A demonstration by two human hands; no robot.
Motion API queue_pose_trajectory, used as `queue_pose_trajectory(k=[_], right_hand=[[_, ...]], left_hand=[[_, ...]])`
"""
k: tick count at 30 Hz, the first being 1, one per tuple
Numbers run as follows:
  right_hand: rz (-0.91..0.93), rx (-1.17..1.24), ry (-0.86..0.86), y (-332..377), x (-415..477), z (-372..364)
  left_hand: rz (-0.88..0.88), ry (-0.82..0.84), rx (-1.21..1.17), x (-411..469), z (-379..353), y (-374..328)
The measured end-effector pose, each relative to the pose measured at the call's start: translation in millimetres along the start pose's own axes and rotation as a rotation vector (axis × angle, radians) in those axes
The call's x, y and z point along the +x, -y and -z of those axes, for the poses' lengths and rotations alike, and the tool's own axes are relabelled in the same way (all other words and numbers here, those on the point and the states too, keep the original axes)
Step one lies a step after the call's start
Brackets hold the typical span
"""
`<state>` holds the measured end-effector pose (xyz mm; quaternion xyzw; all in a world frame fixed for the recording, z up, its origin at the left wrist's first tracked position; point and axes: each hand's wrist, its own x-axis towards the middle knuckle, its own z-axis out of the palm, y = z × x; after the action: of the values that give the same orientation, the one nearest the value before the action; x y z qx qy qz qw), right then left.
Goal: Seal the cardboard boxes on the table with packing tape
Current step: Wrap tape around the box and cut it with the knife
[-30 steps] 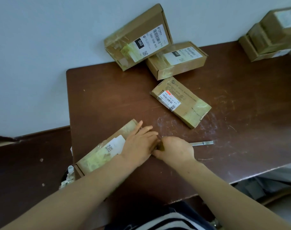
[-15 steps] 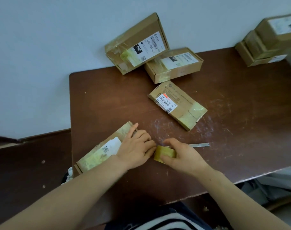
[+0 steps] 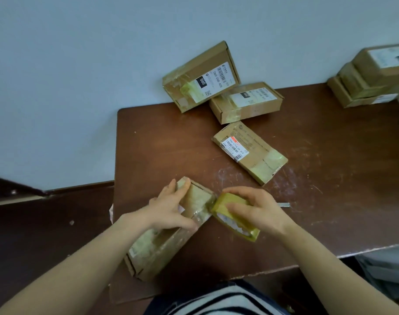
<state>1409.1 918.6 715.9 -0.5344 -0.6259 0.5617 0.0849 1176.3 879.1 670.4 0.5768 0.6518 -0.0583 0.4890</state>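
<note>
Where box (image 3: 195,64) leans on wall (image 3: 80,64), label (image 3: 213,81) perhaps 060

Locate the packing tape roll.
Head view, lower centre: the packing tape roll is in the right hand, beside the cardboard box the left hand grips.

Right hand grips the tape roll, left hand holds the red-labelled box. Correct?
Not quite. The head view shows the left hand holding the nearest box, not the red-labelled box, which lies untouched farther back. The right hand does grip the tape roll.
</note>
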Motion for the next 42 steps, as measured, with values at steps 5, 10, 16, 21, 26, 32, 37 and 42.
queue_pose_trajectory(k=[5,10,16,21,26,32,37,42], right_hand=[[0.122,0.390,0.146,45,3,2],[0.078,0.525,0.053,94,31,-20],[0.118,0.266,0.052,104,44,-21],[0.021,0.102,-0.137,56,26,-31],[-0.117,-0.081,-0.150,21,30,-40],[-0.190,-0.310,-0.087,18,43,-41],[-0.260,-0.502,-0.031,37,63,-48],[-0.144,-0.186,-0.070,43,73,-47]], left_hand=[[-0.064,-0.010,-0.458,-25,34,9],[-0.126,-0.512,0.098,-27,28,-9],[-0.016,-0.762,0.501,-7,16,-10],[0.008,-0.748,0.420,7,30,3],[0.001,-0.685,0.425,8,38,3],[-0.099,-0.486,0.108,6,44,6],[-0.085,-0.306,-0.305,28,60,25],[-0.041,-0.339,-0.144,42,72,40]])
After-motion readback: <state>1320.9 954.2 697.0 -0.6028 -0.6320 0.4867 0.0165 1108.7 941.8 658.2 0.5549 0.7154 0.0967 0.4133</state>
